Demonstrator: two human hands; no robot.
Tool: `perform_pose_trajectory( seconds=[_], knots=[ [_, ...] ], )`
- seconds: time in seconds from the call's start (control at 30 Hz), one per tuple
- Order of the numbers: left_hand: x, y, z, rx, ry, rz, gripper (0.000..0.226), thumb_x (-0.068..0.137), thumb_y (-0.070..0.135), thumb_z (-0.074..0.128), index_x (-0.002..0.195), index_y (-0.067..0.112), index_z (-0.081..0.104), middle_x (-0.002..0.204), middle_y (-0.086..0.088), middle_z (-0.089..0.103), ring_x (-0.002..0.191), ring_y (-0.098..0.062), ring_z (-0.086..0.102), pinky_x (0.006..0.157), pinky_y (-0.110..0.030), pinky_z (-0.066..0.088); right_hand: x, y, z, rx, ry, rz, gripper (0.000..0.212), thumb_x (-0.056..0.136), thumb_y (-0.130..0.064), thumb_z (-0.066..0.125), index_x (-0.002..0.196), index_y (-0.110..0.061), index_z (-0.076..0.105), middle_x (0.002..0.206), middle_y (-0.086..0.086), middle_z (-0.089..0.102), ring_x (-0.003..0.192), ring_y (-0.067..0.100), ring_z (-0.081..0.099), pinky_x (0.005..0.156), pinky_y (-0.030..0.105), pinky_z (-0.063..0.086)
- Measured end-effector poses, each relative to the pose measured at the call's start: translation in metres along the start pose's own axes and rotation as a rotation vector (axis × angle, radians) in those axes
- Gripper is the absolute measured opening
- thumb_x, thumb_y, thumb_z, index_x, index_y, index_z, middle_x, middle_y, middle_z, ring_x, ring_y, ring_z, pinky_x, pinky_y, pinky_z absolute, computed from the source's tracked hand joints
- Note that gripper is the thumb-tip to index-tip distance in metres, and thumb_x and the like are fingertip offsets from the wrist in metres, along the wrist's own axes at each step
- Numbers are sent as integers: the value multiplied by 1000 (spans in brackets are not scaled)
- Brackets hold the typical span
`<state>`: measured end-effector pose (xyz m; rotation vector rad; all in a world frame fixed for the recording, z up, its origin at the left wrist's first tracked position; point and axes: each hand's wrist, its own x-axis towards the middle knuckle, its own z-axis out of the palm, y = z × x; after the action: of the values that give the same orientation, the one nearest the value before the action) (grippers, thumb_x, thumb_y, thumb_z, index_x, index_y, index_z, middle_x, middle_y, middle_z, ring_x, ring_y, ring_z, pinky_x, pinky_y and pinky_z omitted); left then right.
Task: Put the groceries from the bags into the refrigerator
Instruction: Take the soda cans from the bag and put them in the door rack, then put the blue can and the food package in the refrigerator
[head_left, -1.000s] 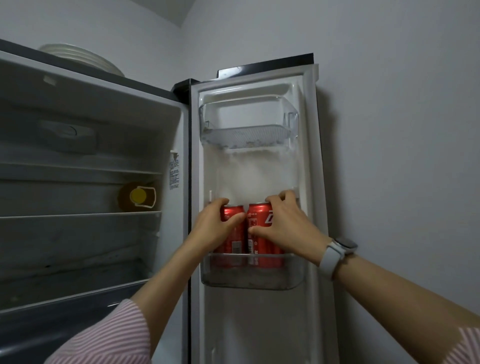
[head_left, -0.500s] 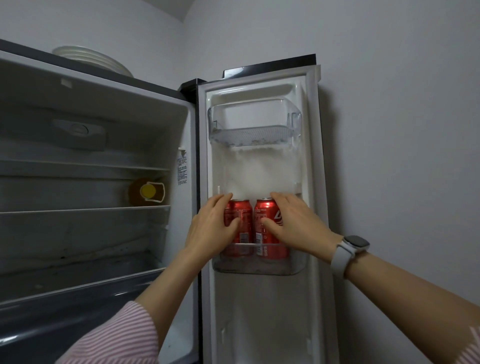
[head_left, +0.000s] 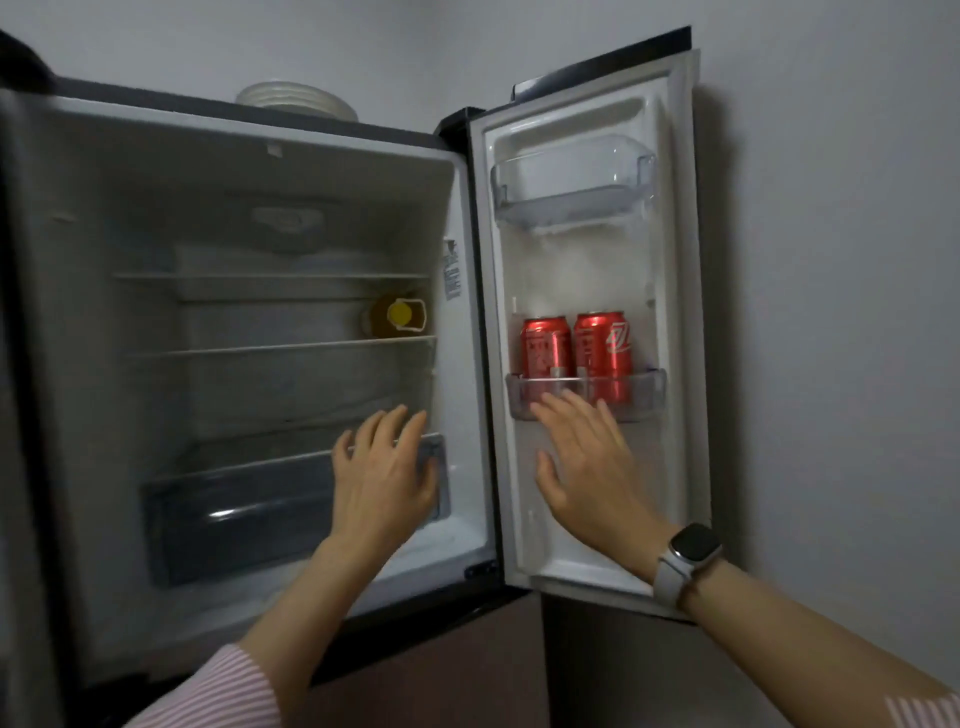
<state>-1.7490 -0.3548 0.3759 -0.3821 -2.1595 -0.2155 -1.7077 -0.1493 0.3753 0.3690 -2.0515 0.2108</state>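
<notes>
The refrigerator (head_left: 270, 156) stands open, its door (head_left: 680, 322) swung to the right against the wall. Two red soda cans (head_left: 545, 347) (head_left: 602, 344) stand upright side by side in the lower door bin (head_left: 652, 392). My right hand (head_left: 587, 467) hovers just below that bin, fingers spread, holding nothing. My left hand (head_left: 382, 467) is open too, in front of the clear drawer (head_left: 234, 514) at the bottom of the main compartment. A yellow-capped bottle (head_left: 397, 317) lies on the middle shelf at the right.
An upper door bin (head_left: 571, 192) holds nothing. A stack of white plates (head_left: 296, 101) rests on top of the refrigerator. A grey wall runs along the right. Below the fridge is a brown cabinet front (head_left: 441, 675). No bags are in view.
Both hands let go of the two cans and dropped away from the door bin. The cans stay in the bin. The view pulled back and down.
</notes>
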Motion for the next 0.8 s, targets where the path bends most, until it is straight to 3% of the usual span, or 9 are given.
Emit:
perform_pose_trajectory(
  seconds=[0.1,0.23,0.37,0.5,0.63,0.7,0.8],
  knots=[
    [-76,-16,-13,81,-7,-57,50,70,21,75,116,11,60,119,-13,61,110,-33,58,88,-57,44,-46,-34,17,144,-135,5,48,83,-29,35,119,-6,57,122,12,61,117,30,55,98,54,39],
    [-215,-24,-46,142,-144,-268,46,69,28,58,111,12,62,111,-11,65,100,-30,64,80,-52,50,-136,-106,32,394,-473,36,49,94,-34,29,139,-14,36,147,3,36,139,20,23,116,41,14],
    [-366,-36,-108,225,-344,-540,47,72,34,43,109,14,63,110,-8,66,98,-27,64,77,-48,51,-228,-203,27,559,-745,-94,45,98,-31,31,141,-18,32,150,-1,29,141,16,16,115,40,7],
    [-498,-56,-208,410,-434,-693,45,73,33,38,102,15,66,100,-4,68,93,-25,66,79,-51,49,-299,-316,9,660,-927,-329,42,94,-30,34,130,-13,46,141,5,42,135,21,31,109,41,22],
    [-616,-79,-320,536,-427,-1020,39,78,32,43,105,13,66,105,-6,67,98,-27,64,85,-52,46,-355,-448,-19,837,-978,-526,42,81,-33,39,102,-10,67,106,9,67,102,30,62,90,44,45],
    [-667,-86,-376,567,-390,-1191,38,84,31,48,115,14,61,118,-6,62,110,-27,57,95,-49,40,-378,-523,-41,918,-1005,-619,47,83,-38,35,107,-10,66,111,9,66,108,29,59,96,42,43],
    [-730,-99,-464,686,-306,-1338,37,86,26,55,122,14,58,125,-5,58,117,-25,52,99,-44,36,-404,-639,-86,1032,-1012,-749,35,92,-28,43,119,-12,58,124,5,59,119,25,49,101,34,37]
  ],
)
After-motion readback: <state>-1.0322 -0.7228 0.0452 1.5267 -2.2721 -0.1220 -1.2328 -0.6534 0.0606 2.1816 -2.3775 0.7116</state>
